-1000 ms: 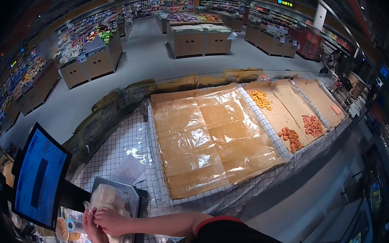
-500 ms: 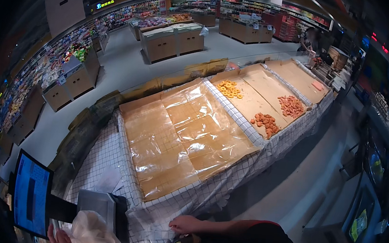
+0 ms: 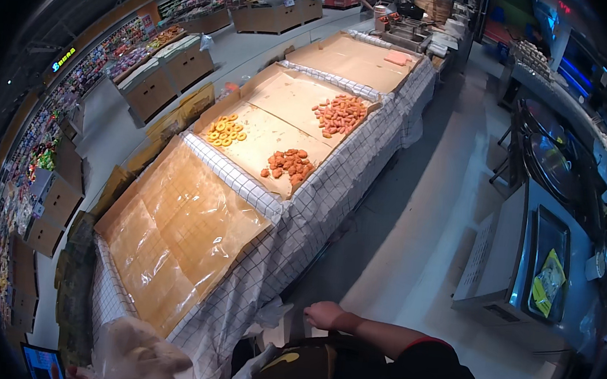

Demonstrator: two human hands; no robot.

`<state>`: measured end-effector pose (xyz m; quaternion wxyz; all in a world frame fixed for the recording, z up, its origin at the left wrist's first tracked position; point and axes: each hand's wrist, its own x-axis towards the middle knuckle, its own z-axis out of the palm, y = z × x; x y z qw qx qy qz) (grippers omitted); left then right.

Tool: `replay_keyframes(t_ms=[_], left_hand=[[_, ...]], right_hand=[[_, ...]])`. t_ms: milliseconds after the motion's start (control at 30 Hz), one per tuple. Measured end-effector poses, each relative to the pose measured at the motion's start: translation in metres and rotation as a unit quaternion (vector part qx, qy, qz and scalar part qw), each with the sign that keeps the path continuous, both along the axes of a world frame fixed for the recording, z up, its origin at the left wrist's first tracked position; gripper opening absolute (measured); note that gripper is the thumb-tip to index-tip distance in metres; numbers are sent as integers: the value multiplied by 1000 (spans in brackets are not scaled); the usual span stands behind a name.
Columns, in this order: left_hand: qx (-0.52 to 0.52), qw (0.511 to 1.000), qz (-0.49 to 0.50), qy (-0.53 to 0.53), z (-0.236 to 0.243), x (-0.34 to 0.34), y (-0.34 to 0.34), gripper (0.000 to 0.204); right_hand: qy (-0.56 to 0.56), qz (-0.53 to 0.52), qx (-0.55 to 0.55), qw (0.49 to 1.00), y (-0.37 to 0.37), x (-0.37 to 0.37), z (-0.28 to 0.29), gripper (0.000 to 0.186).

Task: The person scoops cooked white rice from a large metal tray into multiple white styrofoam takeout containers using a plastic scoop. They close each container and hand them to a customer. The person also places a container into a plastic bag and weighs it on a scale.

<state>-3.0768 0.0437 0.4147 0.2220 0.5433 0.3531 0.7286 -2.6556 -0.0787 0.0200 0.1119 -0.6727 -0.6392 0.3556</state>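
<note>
Bulging beside left hand (image 3: 76,377): plastic bag (image 3: 138,355)

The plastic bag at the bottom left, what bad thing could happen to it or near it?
The bag looks thin and full, so it might slip or tear. Only a bit of the left hand shows beside it, so I can't tell how well it is held.

Loose plastic sticks out past the checked cloth, close to the right hand, so it could perhaps catch on that hand.
</note>
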Motion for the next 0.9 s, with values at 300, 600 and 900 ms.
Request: replay_keyframes(t_ms=[300, 600, 900], left_hand=[[-199, 883, -426, 2, -2, 258, 59, 67], [-320, 535, -774, -110, -24, 541, 132, 89], [-351, 504, -783, -101, -44, 788, 175, 79]], right_hand=[[11, -196, -45, 979, -69, 140, -26, 29], [80, -326, -100, 937, -76, 266, -46, 37], [35, -534, -95, 840, -125, 471, -104, 38]])
